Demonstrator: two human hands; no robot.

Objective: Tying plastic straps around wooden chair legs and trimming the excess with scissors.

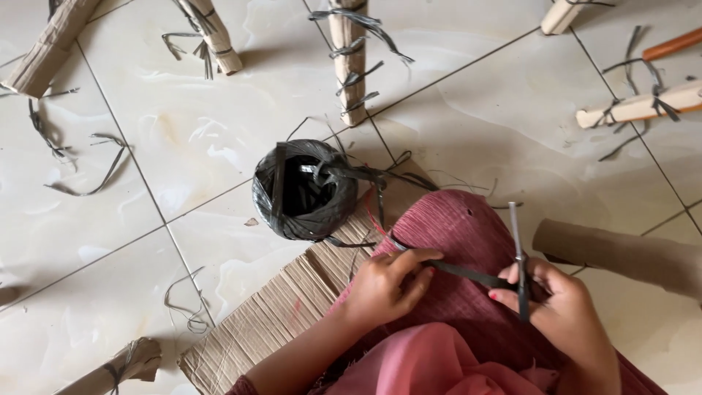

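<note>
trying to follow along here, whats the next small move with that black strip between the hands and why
Probably close the scissors on the black strip. The left hand pinches it and the right hand holds the scissors against it, stretched taut from the black roll, so it looks ready to cut.

Both hands worked close together over the lap, each pinched shut.

The left hand reached in from the lower left, its bare forearm angled up from the bottom edge, wrist straight, knuckles toward the camera, its fingers curled and pressed against the thumb in a tight pinch. The right hand came in from the lower right, back of the hand up, wrist slightly bent inward, its fingers folded into a closed grip with the thumb tucked across them. The two hands sat near each other, apart, at about the same height.
</note>
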